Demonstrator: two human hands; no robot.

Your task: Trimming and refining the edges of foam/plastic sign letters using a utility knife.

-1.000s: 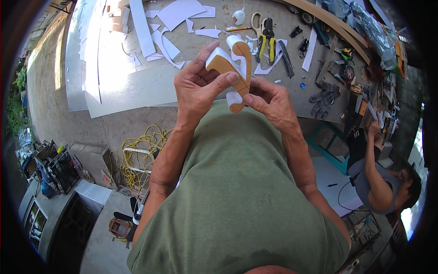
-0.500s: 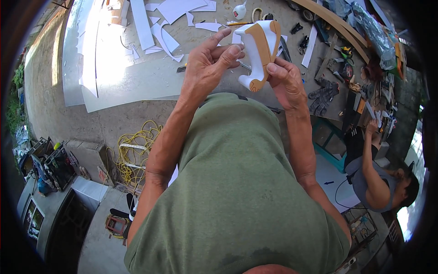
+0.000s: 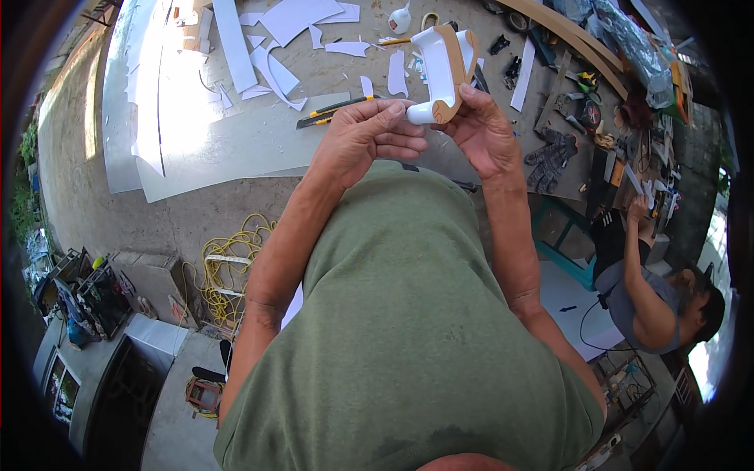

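A hollow curved piece [image 3: 437, 69] with glossy white side walls and a tan face, shaped like a letter, is held up over the worktable. My right hand [image 3: 488, 140] grips its lower right side between thumb and fingers. At its rounded lower left end, my left hand [image 3: 363, 140] pinches the white wall with thumb and forefinger, the other fingers loosely bent below. Just beyond the left hand lie black-and-yellow utility knives [image 3: 323, 117]. White cut scraps, one of them a small curved strip [image 3: 397, 73], lie beside the piece.
A white squeeze bottle [image 3: 399, 20] and yellow pencil [image 3: 394, 41] lie at the far side. To the right are a grey work glove [image 3: 552, 161], tools and long brown strips [image 3: 577, 31]. A co-worker [image 3: 648, 306] is at the right. Yellow cord [image 3: 224, 271] coils on the floor.
The piece has come lower and tilted, its tan face turned more away. My left hand has moved down from beside it to its lower end and now pinches it. The right hand keeps its hold.
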